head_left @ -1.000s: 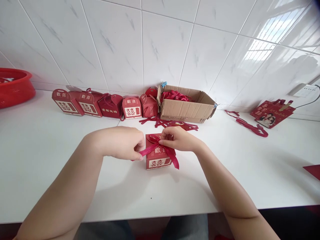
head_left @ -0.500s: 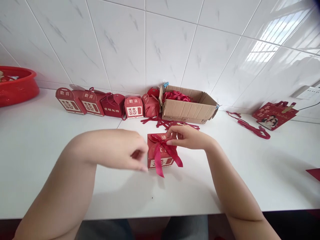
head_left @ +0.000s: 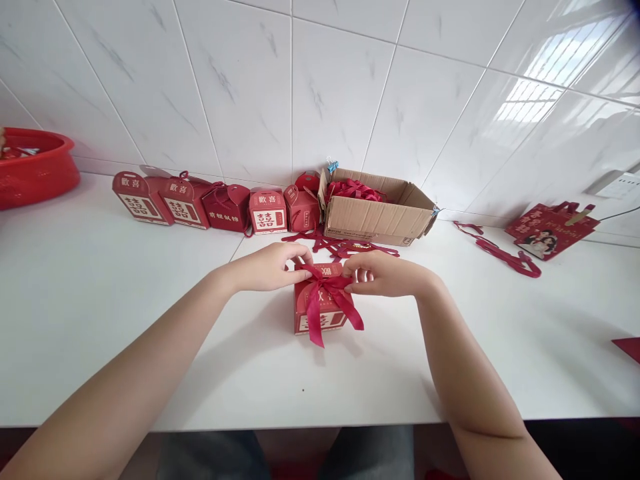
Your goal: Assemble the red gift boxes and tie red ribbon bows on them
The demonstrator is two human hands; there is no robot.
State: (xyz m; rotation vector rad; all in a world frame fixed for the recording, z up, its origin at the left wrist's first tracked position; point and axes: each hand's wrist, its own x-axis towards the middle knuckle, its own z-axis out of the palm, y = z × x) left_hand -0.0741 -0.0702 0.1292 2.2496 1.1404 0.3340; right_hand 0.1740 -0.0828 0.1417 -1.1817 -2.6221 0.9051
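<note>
A red gift box [head_left: 305, 303] with white printed characters stands upright on the white table in front of me. On its top sits a red ribbon [head_left: 315, 317] tied in a bow, its two tails hanging down the front. My left hand [head_left: 283, 267] pinches the bow's left loop between thumb and fingers. At the other side, my right hand [head_left: 377, 275] has its fingers closed on the right loop. Part of each loop is hidden by the fingers.
Several finished-looking red boxes [head_left: 269, 211] line the tiled wall. Beside them stands a cardboard box [head_left: 377, 220] holding red ribbons, with more ribbons [head_left: 340, 248] lying before it. A red basin [head_left: 40, 175] is at far left; a red gift bag [head_left: 550, 230] lies right.
My left hand has moved from the box's left front up to the bow and taken hold of its left loop. The right hand stays at the right loop.
</note>
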